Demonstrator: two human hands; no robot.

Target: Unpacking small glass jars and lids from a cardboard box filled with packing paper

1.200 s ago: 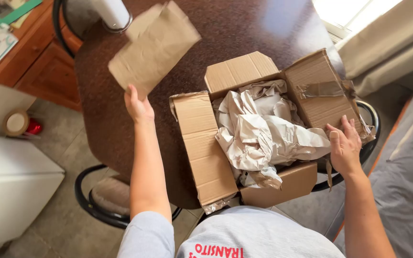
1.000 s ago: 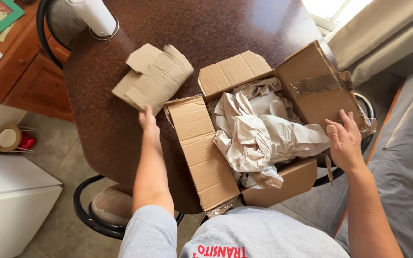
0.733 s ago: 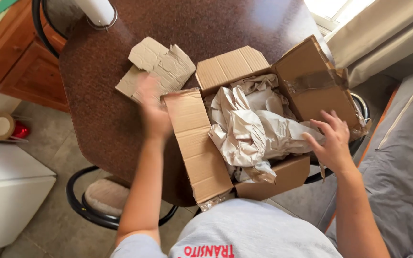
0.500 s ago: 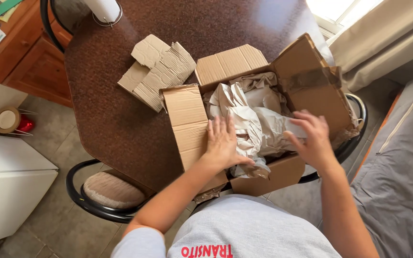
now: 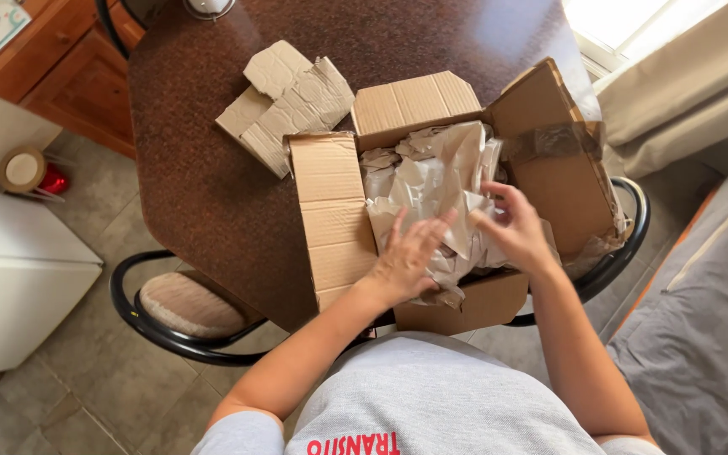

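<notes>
Crumpled packing paper (image 5: 431, 181) in open cardboard box (image 5: 330, 211), left hand (image 5: 404, 259) and right hand (image 5: 514, 229) spread on it.

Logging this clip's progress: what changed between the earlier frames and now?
The left hand let go of the folded cardboard piece, which now lies on the table left of the box. Both hands moved onto the crumpled packing paper; the right hand left the box's right flap. The open cardboard box stayed put.

Both hands (image 5: 465, 244) have moved onto the crumpled packing paper (image 5: 436, 181).
</notes>
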